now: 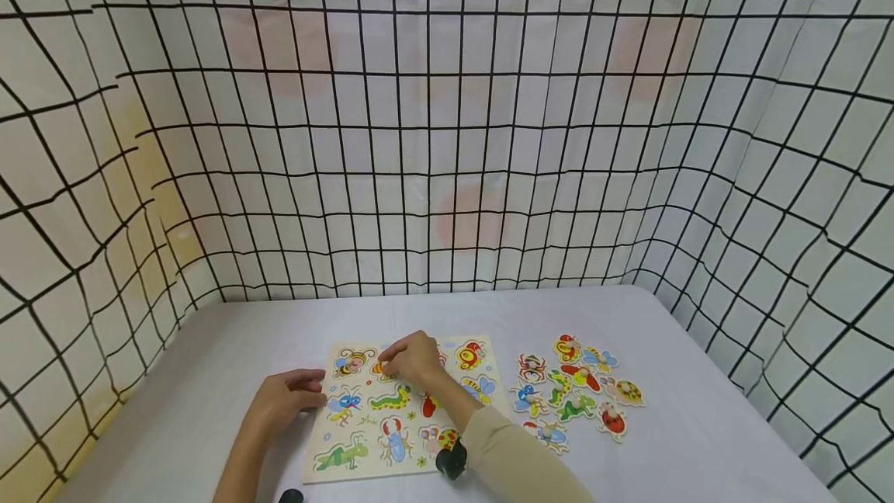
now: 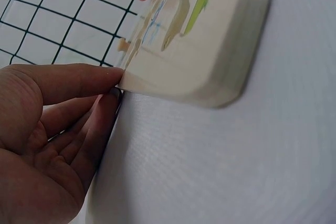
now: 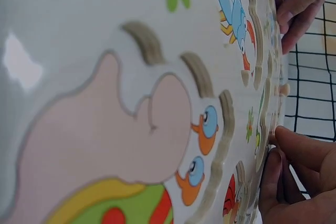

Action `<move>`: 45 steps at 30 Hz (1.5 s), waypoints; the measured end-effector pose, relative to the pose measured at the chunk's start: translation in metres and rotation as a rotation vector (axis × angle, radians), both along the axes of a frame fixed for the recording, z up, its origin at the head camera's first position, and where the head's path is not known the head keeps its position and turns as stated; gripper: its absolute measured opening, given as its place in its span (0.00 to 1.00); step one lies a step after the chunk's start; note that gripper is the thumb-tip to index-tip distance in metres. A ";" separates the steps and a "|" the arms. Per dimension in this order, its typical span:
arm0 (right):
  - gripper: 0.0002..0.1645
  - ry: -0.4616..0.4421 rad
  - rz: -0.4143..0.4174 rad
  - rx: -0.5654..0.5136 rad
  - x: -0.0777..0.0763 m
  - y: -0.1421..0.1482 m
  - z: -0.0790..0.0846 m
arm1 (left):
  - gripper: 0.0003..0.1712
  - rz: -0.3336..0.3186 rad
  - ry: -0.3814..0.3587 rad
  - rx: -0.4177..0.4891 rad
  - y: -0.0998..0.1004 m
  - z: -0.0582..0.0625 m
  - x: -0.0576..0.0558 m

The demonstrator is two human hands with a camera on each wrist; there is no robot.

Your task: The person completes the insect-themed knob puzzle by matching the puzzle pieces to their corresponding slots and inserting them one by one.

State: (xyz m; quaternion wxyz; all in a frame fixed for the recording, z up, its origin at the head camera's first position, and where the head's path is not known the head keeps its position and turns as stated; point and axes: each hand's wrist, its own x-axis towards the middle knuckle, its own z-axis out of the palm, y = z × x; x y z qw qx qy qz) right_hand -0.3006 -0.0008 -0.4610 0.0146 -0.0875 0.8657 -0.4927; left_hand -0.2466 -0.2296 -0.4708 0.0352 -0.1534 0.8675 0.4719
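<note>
Head view: we see a pale puzzle board lying flat on the white table, printed with insects in rows. The left hand sits at its left edge, fingers loosely extended and parted from the thumb, touching the rim. The right hand reaches over the far row, fingertips brought together on an orange piece at the second spot from the left. To the right of the board we note loose pieces in a cluster, among them a ladybird piece, a spider piece and a green piece. A black grid covers the white walls behind.

Left wrist view: we see the left hand's digits meet the board's side near a rounded corner — contact, with no wrap around it. A small wooden peg stands just beyond; the right hand's fingertips show at the top, on another peg.

Right wrist view: a snail picture fills the foreground, edged by cut grooves. Beyond it, we record the right hand's thumb and finger pinched — the piece itself is mostly hidden.
</note>
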 end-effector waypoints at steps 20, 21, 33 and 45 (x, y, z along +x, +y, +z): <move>0.08 0.042 0.018 0.026 0.001 0.042 0.025 | 0.29 -0.008 0.026 0.030 -0.001 -0.002 0.001; 0.08 0.045 0.022 0.029 0.001 0.046 0.027 | 0.28 -0.012 0.030 0.033 -0.001 -0.002 0.001; 0.11 0.030 -0.006 0.069 -0.006 0.089 0.035 | 0.29 -0.016 0.023 0.036 -0.002 -0.002 0.001; 0.11 -0.001 -0.090 0.077 -0.007 0.124 0.040 | 0.29 -0.010 0.008 0.027 -0.001 -0.002 0.001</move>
